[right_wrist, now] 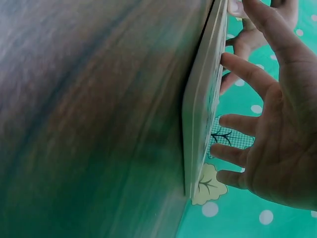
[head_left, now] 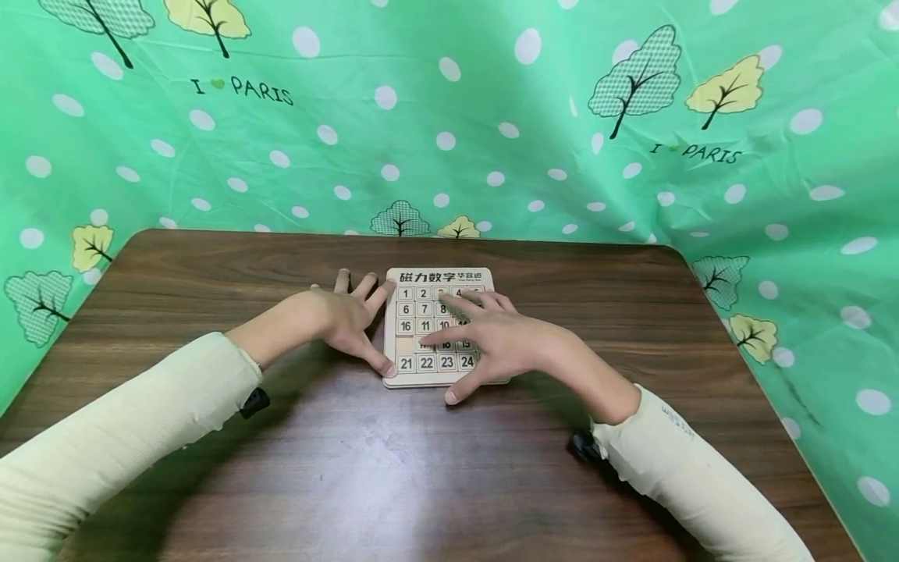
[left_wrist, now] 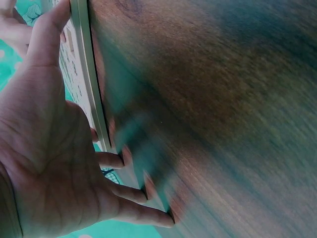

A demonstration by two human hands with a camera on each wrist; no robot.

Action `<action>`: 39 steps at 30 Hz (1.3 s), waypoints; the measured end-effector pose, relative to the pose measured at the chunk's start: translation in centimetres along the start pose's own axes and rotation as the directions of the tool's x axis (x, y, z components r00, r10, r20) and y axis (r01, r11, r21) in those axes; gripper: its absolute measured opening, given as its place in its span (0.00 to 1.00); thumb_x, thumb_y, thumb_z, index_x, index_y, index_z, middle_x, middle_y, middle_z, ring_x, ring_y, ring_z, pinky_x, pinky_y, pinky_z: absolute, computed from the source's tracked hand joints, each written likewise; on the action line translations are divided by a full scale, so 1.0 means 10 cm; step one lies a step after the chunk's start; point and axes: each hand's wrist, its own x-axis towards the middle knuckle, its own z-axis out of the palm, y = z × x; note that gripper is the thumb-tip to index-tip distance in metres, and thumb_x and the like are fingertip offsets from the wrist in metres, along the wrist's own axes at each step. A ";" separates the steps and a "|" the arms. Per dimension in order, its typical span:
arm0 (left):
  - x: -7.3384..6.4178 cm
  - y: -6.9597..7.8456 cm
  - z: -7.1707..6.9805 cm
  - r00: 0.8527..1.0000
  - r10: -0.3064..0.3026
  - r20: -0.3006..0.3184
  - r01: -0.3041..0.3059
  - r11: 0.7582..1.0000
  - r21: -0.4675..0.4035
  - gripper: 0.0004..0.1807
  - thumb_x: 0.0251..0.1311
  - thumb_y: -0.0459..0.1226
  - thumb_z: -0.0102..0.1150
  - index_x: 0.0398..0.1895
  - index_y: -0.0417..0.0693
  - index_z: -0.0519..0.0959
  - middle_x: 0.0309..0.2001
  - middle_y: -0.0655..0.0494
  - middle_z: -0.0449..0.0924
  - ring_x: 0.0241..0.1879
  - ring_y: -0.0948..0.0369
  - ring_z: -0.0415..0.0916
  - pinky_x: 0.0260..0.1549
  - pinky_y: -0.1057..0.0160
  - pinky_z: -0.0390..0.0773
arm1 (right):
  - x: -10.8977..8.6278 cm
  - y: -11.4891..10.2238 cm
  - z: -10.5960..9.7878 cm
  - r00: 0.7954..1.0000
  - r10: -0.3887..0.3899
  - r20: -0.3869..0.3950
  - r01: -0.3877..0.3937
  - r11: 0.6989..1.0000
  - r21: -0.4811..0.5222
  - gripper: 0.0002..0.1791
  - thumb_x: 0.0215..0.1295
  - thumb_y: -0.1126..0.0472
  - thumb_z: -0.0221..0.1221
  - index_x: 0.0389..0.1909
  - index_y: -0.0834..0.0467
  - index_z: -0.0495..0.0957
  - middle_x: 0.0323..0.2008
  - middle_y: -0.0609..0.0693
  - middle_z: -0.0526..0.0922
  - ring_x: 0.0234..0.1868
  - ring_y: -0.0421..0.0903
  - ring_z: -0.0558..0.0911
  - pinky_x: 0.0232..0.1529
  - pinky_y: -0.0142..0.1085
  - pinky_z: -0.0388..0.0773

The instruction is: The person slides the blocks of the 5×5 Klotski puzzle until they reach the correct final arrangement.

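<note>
A pale sliding number puzzle [head_left: 437,380] lies flat on the table, its numbered tiles set in rows. At the left end of the fourth row one slot [head_left: 405,346] holds no tile. My left hand [head_left: 347,318] is spread along the puzzle's left side, thumb at the lower left corner and a finger by the upper left edge. In the left wrist view its other fingertips [left_wrist: 166,219] reach down to the tabletop. Over the puzzle stretches my right hand [head_left: 502,339], index fingertip on the tile marked 17 [head_left: 425,346]. It covers several tiles at the right.
The puzzle sits toward the far part of a dark brown wooden table [head_left: 337,484]. A green dotted cloth [head_left: 449,101] with printed trees hangs behind and beside it. Black straps or devices [head_left: 583,447] show at both wrists, under pale sleeves.
</note>
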 end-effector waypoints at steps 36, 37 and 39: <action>-0.01 -0.06 0.03 0.998 0.037 -0.048 -0.037 0.999 -0.001 0.84 0.51 0.85 0.66 0.96 0.59 0.29 0.94 0.38 0.39 0.89 0.21 0.38 0.72 0.09 0.59 | -0.18 0.09 0.11 0.996 0.002 -0.085 -0.002 1.000 0.005 0.50 0.57 0.21 0.75 0.81 0.28 0.76 0.95 0.58 0.46 0.93 0.73 0.46 0.87 0.78 0.41; 0.00 -0.06 0.03 0.998 0.038 -0.051 -0.038 0.999 -0.001 0.84 0.51 0.85 0.66 0.96 0.58 0.29 0.94 0.38 0.39 0.89 0.21 0.38 0.72 0.09 0.60 | -0.17 0.08 0.11 0.997 0.000 -0.083 0.000 1.000 0.006 0.50 0.57 0.21 0.75 0.82 0.28 0.75 0.95 0.58 0.46 0.93 0.73 0.46 0.87 0.78 0.41; 0.00 -0.07 0.04 0.998 0.040 -0.057 -0.040 0.999 -0.001 0.84 0.51 0.85 0.66 0.96 0.58 0.30 0.94 0.37 0.39 0.89 0.21 0.38 0.72 0.09 0.60 | -0.14 0.05 0.12 0.997 -0.006 -0.080 0.007 1.000 0.003 0.51 0.57 0.21 0.75 0.83 0.27 0.73 0.95 0.58 0.45 0.93 0.72 0.46 0.87 0.77 0.42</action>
